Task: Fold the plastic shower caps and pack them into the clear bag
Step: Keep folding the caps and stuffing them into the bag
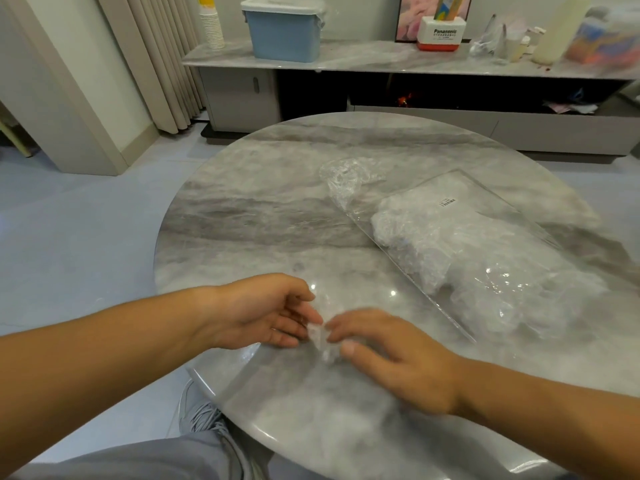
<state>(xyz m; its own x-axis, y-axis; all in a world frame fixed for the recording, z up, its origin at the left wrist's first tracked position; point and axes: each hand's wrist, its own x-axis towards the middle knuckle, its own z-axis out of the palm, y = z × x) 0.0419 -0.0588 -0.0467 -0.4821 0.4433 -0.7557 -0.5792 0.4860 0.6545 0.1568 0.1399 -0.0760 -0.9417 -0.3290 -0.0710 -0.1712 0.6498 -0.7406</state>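
The round marble counter [259, 209] carries all task items. At the near edge, left of centre, a small shower cap [322, 342] lies as a crumpled clear wad between the two hands. The left hand [270, 313] is turned palm inward with its fingers [304, 329] apart and loosely bent; the fingertips touch the left side of the wad, and the thumb is raised clear of it. The right hand [391, 355] lies palm down over the counter, with the forefinger and thumb closed on the right side of the wad in a pinch; motion blur softens the detail here. The clear bag [478, 192] lies flat on the right half of the counter, set diagonally from the centre toward the right edge, well apart from the hands. The packed shower caps [433, 244] fill its middle and near end as a white bundle. A second crumpled shower cap [346, 178] rests at the bag's far left corner, near the counter centre, touching the bag. Behind the counter, a sideboard [363, 58] holds a blue lidded box [285, 36] and a stack of paper cups [212, 27].
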